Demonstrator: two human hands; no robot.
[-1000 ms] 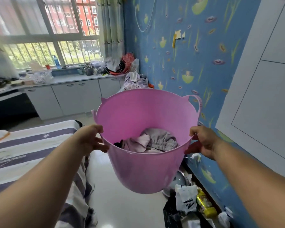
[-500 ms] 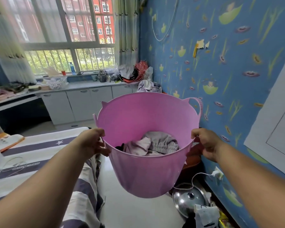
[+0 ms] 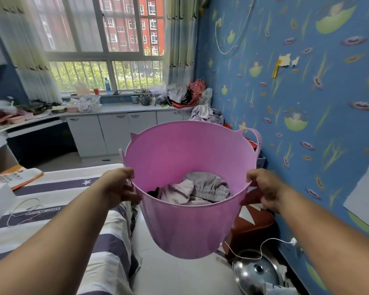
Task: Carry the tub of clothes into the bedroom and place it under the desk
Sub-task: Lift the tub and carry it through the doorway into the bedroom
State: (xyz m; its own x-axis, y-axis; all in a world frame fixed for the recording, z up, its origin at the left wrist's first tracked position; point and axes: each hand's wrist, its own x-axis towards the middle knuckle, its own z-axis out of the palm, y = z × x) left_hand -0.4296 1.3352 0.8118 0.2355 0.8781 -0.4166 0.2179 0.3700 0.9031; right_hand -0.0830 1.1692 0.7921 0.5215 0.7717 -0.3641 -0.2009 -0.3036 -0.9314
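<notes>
I hold a pink tub (image 3: pixel 190 226) up in the air in front of me, above the floor between the bed and the blue wall. Grey and pale clothes (image 3: pixel 197 189) lie in its bottom. My left hand (image 3: pixel 118 187) grips the rim on the left side. My right hand (image 3: pixel 264 187) grips the rim on the right. A white desk (image 3: pixel 30 124) with a dark opening beneath it stands at the far left, under the window.
A striped bed (image 3: pixel 58 220) fills the left, with a white box and a cable on it. A pot lid (image 3: pixel 257 271), a red stool (image 3: pixel 251 226) and a white cable lie by the right wall. White cabinets (image 3: pixel 119 128) run under the cluttered window sill.
I have moved deeper into the room with the tub; the window, cabinets and desk are closer and the white door panel has slid off to the right. Both grips are unchanged.
</notes>
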